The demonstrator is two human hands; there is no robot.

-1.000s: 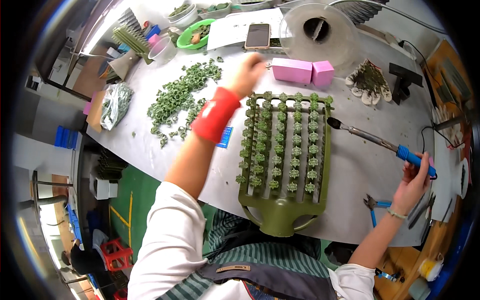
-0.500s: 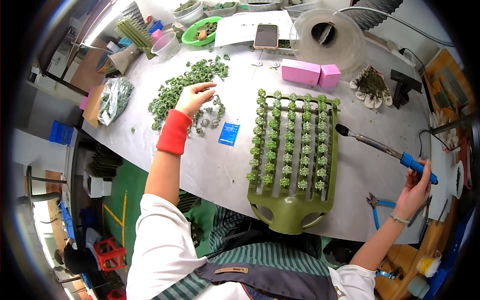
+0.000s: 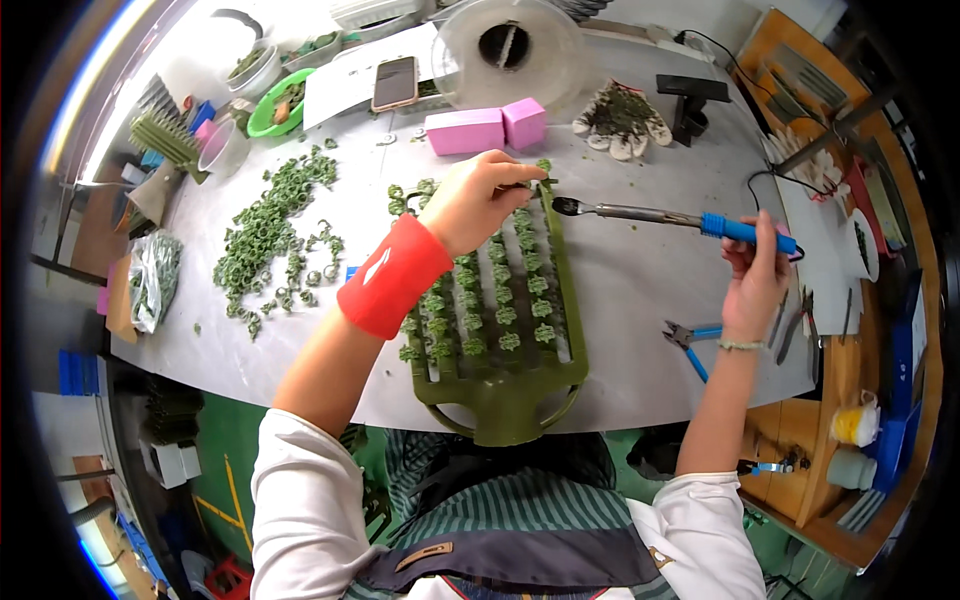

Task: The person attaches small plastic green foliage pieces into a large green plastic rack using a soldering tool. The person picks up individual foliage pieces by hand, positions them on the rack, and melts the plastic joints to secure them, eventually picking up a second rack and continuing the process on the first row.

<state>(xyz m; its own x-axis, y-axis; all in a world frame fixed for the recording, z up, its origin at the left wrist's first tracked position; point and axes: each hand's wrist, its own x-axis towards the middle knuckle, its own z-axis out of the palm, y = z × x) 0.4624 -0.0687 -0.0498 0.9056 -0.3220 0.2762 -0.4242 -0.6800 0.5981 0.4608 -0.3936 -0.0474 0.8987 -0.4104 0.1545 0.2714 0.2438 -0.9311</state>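
Rings (image 3: pixel 262 245), heaped left of the rack (image 3: pixel 505 395), look light and fragile: best taken by rims. Left hand (image 3: pixel 478 205) pinches above its far end, catch unclear. Right hand (image 3: pixel 755 285) grips a blue-handled tool (image 3: pixel 735 228), likely stiff.

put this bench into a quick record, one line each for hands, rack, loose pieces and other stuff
left hand: over the far part of the green rack; cannot tell if it grips anything
right hand: holding a blue-handled tool, its dark tip toward the rack's far right corner
rack load: rows of small green pieces
loose pieces: spread left of the rack
beyond rack: pink blocks, soiled glove
right of rack: blue-handled pliers
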